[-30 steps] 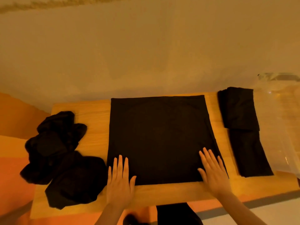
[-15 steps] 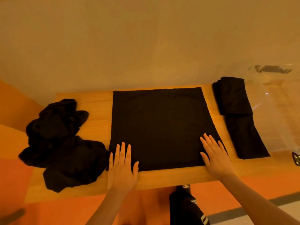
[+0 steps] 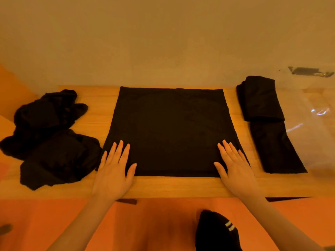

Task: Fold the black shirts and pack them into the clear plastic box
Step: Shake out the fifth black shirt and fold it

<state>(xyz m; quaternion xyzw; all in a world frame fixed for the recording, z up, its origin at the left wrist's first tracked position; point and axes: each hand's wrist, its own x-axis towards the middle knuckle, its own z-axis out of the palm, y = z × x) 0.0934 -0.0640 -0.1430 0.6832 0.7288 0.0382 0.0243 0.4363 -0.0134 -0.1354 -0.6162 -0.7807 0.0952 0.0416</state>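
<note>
Black shirt (image 3: 170, 131) unmoved; both hands stay flat.

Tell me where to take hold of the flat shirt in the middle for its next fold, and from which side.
Probably pinch the two near corners of the flat shirt, coming from the near table edge. It lies spread flat with its near hem straight, and the left hand and right hand already rest open on those corners, so the fingers need only curl under the hem.

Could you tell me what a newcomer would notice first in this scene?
A flat black shirt fills the middle of the wooden table, with the left hand and right hand pressed flat on its near corners. A crumpled black pile lies left; folded shirts lie right.
</note>
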